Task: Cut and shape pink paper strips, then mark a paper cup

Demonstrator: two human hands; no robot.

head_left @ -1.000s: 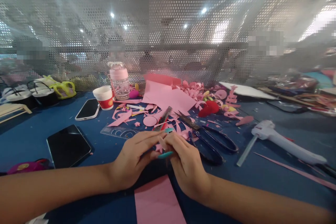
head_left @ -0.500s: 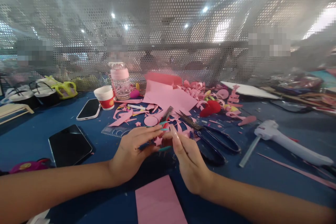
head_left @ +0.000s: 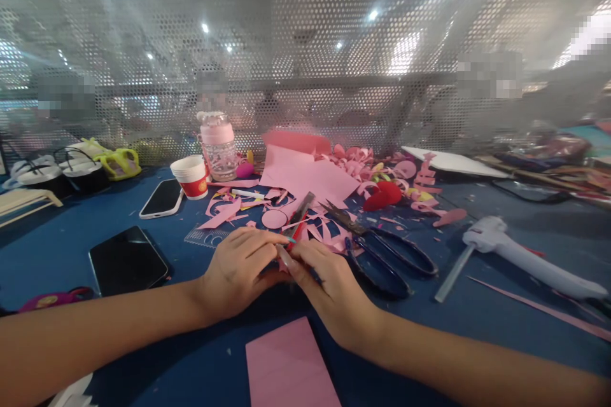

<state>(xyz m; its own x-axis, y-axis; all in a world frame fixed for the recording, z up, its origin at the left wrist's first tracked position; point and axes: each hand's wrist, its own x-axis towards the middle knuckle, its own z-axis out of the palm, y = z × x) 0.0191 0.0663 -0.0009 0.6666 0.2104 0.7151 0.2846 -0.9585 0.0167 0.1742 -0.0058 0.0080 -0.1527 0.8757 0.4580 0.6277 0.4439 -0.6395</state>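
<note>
A small pink paper star (head_left: 283, 267) is pinched between my hands, mostly covered by fingers. My left hand (head_left: 241, 270) is closed on it from the left, fingertips bent over the top. From the right, the thumb and fingers of my right hand (head_left: 331, 296) press together at the star's edge. Just beyond the fingertips lies a red-and-dark tool with a blade-like end (head_left: 300, 219), partly hidden. Blue-handled scissors (head_left: 382, 254) lie open beside my right hand. A folded pink paper sheet (head_left: 291, 365) is flat on the table in front of me.
Pink paper scraps (head_left: 224, 210) are heaped toward the perforated screen (head_left: 305, 102). Left stand a paper cup (head_left: 191, 177) and a pink-lidded bottle (head_left: 218, 149), with two phones lying nearer, one black (head_left: 128, 261). A white glue gun (head_left: 529, 257) lies right on the blue table (head_left: 191, 356).
My hands have drawn together and the fingers have curled in. The right hand turned over, its thumb now against the star, which was more visible before.
</note>
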